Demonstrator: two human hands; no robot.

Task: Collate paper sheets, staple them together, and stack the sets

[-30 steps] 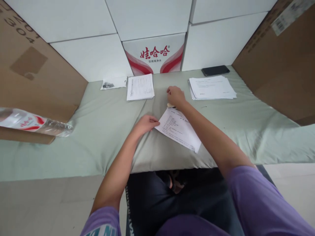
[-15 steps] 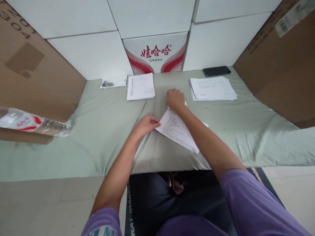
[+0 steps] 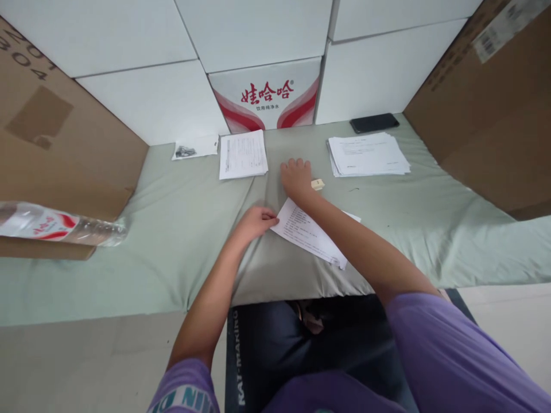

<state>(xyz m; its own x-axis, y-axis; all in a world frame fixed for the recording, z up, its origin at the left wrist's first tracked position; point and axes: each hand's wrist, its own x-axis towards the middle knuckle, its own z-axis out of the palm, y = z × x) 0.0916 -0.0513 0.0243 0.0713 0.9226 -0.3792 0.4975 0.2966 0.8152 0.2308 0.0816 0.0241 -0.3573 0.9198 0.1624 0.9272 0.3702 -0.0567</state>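
Note:
My left hand [image 3: 257, 221] pinches the left corner of a printed sheet of paper [image 3: 307, 232] between thumb and fingers. The sheet lies slanted on the cloth, partly covered by my right forearm. Over its far end is my right hand [image 3: 297, 176], back upward and fingers curled down; what is under the fingers is hidden. Just right of that wrist sits a small cream-coloured object [image 3: 317, 184], partly covered, its kind unclear.
A stack of printed papers [image 3: 243, 155] and a small white packet [image 3: 196, 147] lie at the back left. Another paper stack [image 3: 368, 155] and a black phone [image 3: 374, 123] are back right. Cardboard boxes [image 3: 486, 126] flank the cloth; a water bottle [image 3: 64, 223] lies left.
My right hand has shifted left, uncovering more of the cream-coloured object. My left hand keeps its pinch on the paper's corner. The camera view has shifted slightly.

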